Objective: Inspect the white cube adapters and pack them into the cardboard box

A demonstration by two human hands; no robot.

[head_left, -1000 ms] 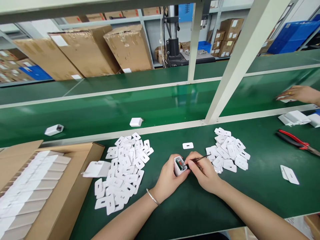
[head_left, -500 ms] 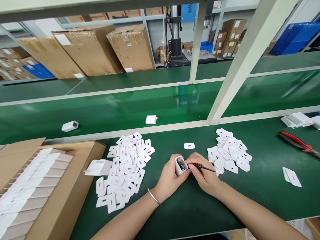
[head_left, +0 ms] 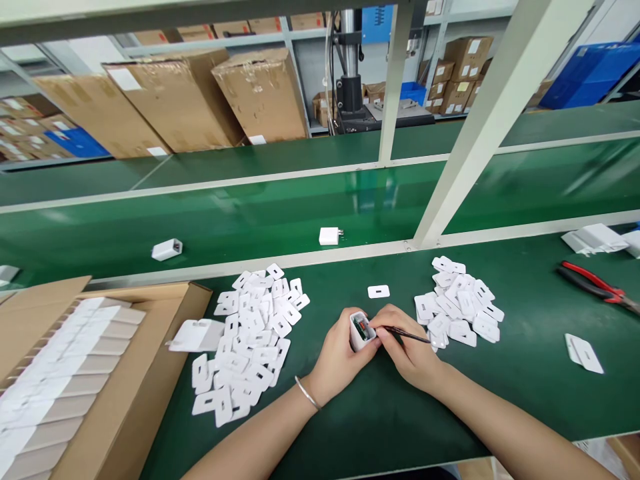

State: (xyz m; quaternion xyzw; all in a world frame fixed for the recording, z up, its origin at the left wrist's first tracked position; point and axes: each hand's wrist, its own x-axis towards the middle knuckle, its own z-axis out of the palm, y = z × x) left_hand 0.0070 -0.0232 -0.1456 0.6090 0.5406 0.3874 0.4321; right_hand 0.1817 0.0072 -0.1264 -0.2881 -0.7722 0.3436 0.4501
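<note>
White plastic, a small open-ended housing (head_left: 356, 341), sat in the left hand (head_left: 340, 357), whose fingers and thumb were curled closed around it. Its open end faced up and towards the viewer, the mouth's longer side slanting from upper left to lower right; the body's long axis ran back from there into the grip, where the hand hid most of it. Green and red parts showed inside, too small to make out. The right hand (head_left: 405, 347) was pinched on a thin dark tool (head_left: 407, 333), which slanted down to the right; its working tip met the mouth, but whether it touched anything inside could not be told.

Just beyond the hands, a loose slotted plate (head_left: 379, 291) lay flat. The left pile (head_left: 255, 340) and right pile (head_left: 457, 300) of similar plates bounded the working space on either side. Between the forearms, green bench (head_left: 350, 413) gave open room down to its near edge; more lay right of the right pile, as far as two plates (head_left: 584, 353) and the pliers (head_left: 587, 281), whose nose was cut off by the frame. At far left, a carton (head_left: 150, 353) ran out of view. Past the bench's pale far rim, a plug adapter (head_left: 329, 236) lay with its prongs pointing right.
</note>
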